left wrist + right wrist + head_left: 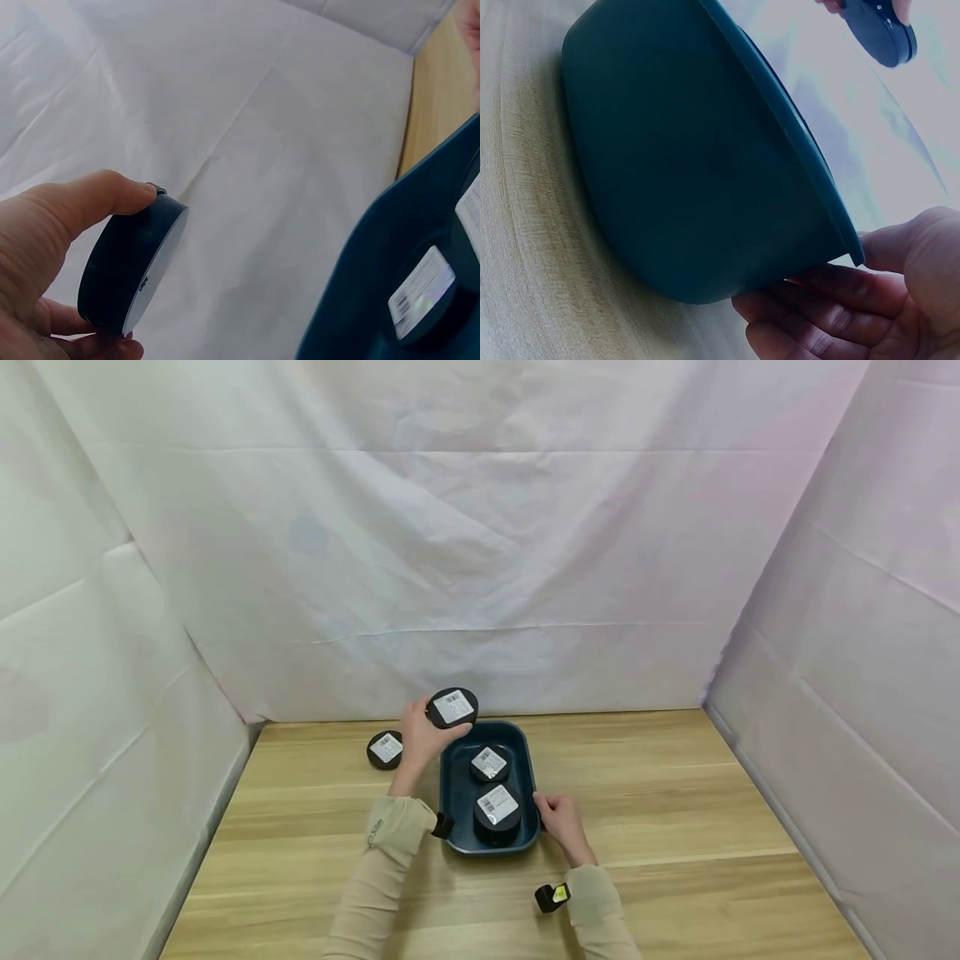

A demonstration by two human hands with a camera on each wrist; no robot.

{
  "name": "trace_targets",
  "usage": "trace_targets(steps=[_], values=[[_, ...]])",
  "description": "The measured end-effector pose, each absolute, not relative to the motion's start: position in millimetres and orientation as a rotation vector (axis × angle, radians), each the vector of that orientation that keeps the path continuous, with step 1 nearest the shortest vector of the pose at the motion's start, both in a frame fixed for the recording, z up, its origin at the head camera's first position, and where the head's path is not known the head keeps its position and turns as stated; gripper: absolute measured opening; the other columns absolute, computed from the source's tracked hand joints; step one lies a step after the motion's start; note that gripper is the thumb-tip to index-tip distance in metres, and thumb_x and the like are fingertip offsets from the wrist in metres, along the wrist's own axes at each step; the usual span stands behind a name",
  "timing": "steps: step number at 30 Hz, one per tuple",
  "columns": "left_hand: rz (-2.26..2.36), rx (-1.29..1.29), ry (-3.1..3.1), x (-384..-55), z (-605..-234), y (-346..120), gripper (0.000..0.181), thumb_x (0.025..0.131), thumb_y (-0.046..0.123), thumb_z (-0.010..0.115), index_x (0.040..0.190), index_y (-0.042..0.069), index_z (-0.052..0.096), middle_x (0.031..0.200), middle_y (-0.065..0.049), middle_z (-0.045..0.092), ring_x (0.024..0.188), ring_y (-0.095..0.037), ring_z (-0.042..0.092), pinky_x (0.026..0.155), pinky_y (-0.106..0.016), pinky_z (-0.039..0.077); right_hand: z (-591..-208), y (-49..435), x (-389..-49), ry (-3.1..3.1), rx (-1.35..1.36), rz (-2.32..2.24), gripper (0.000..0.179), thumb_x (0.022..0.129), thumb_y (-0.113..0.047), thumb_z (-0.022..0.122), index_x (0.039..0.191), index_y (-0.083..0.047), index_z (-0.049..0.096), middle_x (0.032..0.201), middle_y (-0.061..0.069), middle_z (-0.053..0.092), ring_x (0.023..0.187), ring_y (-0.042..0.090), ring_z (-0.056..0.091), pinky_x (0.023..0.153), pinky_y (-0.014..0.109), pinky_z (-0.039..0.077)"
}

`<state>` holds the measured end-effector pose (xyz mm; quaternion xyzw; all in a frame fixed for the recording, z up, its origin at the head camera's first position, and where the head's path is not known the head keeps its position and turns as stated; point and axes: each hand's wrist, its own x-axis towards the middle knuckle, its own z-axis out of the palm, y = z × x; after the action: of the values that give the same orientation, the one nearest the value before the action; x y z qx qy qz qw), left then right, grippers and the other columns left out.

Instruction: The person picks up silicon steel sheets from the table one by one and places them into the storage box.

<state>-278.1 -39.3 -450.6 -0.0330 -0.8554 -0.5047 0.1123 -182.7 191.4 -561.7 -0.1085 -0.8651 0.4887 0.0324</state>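
Observation:
My left hand grips a round black container with a white barcode label, thumb and fingers at its side. It is raised over the far left corner of a dark blue tub. In the left wrist view the container stands tilted on edge, its pale flat face to the right. Two more labelled black containers sit in the tub, a smaller one behind a taller one. At the tub's right side my right hand pinches the rim, with thumb on the rim and fingers curled under it against the wall.
Another round black labelled container lies on the wooden table, left of the tub and close by the left hand. White cloth hangs along the back and both sides of the table.

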Motion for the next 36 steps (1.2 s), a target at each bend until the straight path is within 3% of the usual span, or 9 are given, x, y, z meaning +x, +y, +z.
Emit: trace_targets(steps=[6,12,19,36], values=[[-1.481,-0.122,-2.548,-274.4,-453.9,-18.2,0.077,0.066,0.028,0.084,0.128,-0.003,0.05,0.12,-0.022,0.047,0.105,-0.035,0.048,0.09,-0.048,0.041,-562.3,191.5,-183.0,-2.652,-0.336,1.536,0.044,0.094,-0.018,0.056,0.055,0.002,0.055,0.046,-0.008,0.039,0.046,0.006,0.044,0.048,0.022,0.042],[-1.492,-0.152,-2.554,-276.8,-455.8,-1.9,0.08,0.066,0.029,0.084,0.13,-0.002,0.048,0.123,-0.023,0.047,0.109,-0.037,0.047,0.093,-0.048,0.039,-562.8,192.1,-183.8,-2.63,-0.339,1.549,0.043,0.094,-0.018,0.058,0.057,0.004,0.061,0.045,-0.01,0.04,0.046,0.006,0.045,0.048,0.022,0.043],[-1.51,-0.145,-2.564,-277.6,-466.9,-0.1,0.079,0.066,0.028,0.084,0.13,-0.002,0.048,0.12,-0.021,0.047,0.105,-0.035,0.048,0.09,-0.049,0.041,-562.4,190.7,-182.9,-2.639,-0.346,1.548,0.049,0.093,-0.018,0.058,0.047,-0.01,0.044,0.044,-0.009,0.036,0.044,0.006,0.041,0.046,0.021,0.04],[-1.493,-0.221,-2.659,-288.6,-496.9,7.0,0.079,0.067,0.03,0.085,0.13,-0.001,0.048,0.12,-0.02,0.047,0.105,-0.035,0.047,0.09,-0.049,0.041,-560.8,193.2,-181.0,-2.644,-0.366,1.539,0.047,0.093,-0.018,0.058,0.048,-0.008,0.048,0.044,-0.008,0.037,0.045,0.007,0.042,0.046,0.022,0.04]])
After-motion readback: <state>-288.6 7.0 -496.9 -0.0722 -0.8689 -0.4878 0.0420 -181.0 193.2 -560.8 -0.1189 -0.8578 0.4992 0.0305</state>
